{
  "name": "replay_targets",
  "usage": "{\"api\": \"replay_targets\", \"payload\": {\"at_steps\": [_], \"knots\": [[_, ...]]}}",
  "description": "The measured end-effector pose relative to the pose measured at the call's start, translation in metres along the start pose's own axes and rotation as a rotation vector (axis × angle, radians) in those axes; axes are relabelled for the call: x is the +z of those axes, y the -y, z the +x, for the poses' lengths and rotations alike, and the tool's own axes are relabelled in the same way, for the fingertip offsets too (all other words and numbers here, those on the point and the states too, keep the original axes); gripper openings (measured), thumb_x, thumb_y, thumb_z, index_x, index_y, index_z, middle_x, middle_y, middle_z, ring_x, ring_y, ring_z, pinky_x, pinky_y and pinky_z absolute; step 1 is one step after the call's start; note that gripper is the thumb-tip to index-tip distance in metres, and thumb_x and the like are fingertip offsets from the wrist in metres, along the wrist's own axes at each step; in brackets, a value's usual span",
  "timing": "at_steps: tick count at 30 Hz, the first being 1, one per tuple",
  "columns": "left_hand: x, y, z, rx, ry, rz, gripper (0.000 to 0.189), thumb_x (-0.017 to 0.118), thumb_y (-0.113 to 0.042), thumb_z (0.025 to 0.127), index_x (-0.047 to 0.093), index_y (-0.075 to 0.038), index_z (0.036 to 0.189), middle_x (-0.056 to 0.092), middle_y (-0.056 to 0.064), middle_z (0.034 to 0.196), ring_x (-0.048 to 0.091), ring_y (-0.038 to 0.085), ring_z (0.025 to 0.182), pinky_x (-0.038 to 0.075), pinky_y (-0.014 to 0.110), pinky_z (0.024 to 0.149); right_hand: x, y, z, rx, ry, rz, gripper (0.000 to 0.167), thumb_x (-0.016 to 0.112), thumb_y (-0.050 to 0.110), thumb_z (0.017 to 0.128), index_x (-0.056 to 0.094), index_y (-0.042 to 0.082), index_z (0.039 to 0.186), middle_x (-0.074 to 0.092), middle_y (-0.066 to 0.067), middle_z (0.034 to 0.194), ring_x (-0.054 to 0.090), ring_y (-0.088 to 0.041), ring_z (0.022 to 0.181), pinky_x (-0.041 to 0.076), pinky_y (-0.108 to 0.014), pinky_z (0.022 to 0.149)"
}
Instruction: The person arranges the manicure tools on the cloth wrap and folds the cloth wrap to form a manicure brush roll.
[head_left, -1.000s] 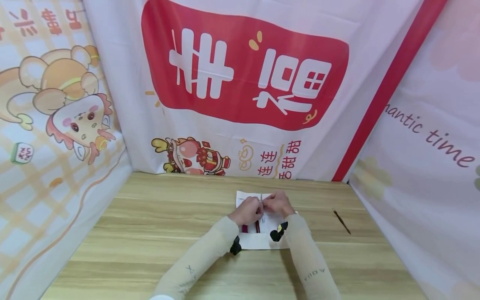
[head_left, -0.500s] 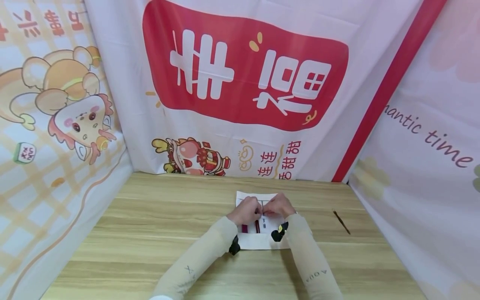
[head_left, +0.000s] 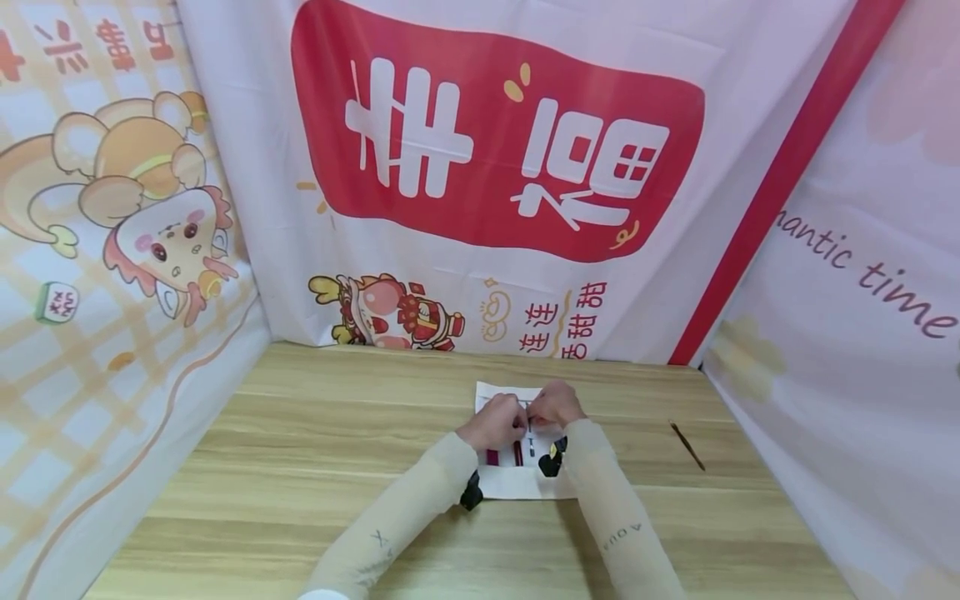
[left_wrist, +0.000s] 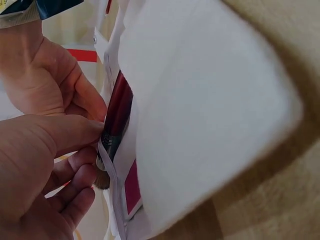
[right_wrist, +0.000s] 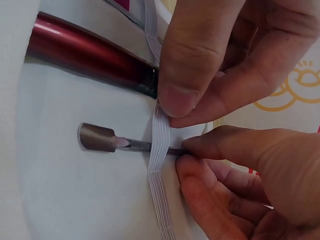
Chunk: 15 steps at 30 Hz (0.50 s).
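A white fabric pouch (head_left: 521, 483) lies unfolded on the table, with both hands over its upper part. My left hand (head_left: 493, 422) pinches a white elastic band (right_wrist: 159, 142) between thumb and finger. My right hand (head_left: 557, 406) pinches the shaft of a metal cuticle pusher (right_wrist: 97, 138). The pusher passes beneath the band, its flat curved head out on the pouch side. Beside it, a dark red makeup brush (right_wrist: 92, 52) is tucked under the same band; its bristles show in the left wrist view. A magenta flat item (left_wrist: 132, 190) sits further left in the pouch.
A thin dark brown stick (head_left: 687, 445) lies on the wooden table (head_left: 337, 417) to the right. The pouch's white flap (left_wrist: 210, 100) covers much of the left wrist view. Printed cloth (head_left: 495, 125) hangs behind the table and along both sides.
The cuticle pusher has slid down under the band toward me; its upper end stuck out above the hands earlier, and its head now shows lower. Both hands stay nearly in place.
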<state>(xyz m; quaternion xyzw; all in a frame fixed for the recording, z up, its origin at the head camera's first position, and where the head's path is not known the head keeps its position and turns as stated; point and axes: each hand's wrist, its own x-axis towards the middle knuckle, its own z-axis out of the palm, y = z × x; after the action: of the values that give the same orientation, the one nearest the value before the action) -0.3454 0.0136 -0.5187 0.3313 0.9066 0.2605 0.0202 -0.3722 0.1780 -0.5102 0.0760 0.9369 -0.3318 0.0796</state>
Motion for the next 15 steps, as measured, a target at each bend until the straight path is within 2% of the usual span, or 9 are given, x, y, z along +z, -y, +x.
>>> {"api": "replay_targets", "payload": {"at_steps": [7, 15], "knots": [[0.0002, -0.0001, 0.0005, 0.011, 0.001, -0.022, 0.007, 0.076, -0.003, 0.093, 0.082, -0.005, 0.092, 0.076, 0.004, 0.094, 0.064, 0.009, 0.083, 0.055, 0.025, 0.083, 0.0021, -0.0015, -0.0003, 0.028, -0.022, 0.026, 0.005, 0.082, 0.008, 0.079, 0.082, 0.004, 0.083, 0.075, -0.005, 0.066, 0.069, -0.013, 0.057, 0.051, -0.022, 0.056], [0.0016, 0.0031, 0.0006, 0.057, -0.011, -0.023, 0.009, 0.076, -0.002, 0.092, 0.082, -0.005, 0.087, 0.078, 0.005, 0.087, 0.060, 0.007, 0.077, 0.052, 0.022, 0.077, 0.0029, -0.0042, -0.0016, 0.022, 0.029, 0.044, 0.007, 0.086, 0.007, 0.076, 0.082, 0.004, 0.081, 0.074, -0.005, 0.061, 0.070, -0.013, 0.055, 0.051, -0.022, 0.057]]}}
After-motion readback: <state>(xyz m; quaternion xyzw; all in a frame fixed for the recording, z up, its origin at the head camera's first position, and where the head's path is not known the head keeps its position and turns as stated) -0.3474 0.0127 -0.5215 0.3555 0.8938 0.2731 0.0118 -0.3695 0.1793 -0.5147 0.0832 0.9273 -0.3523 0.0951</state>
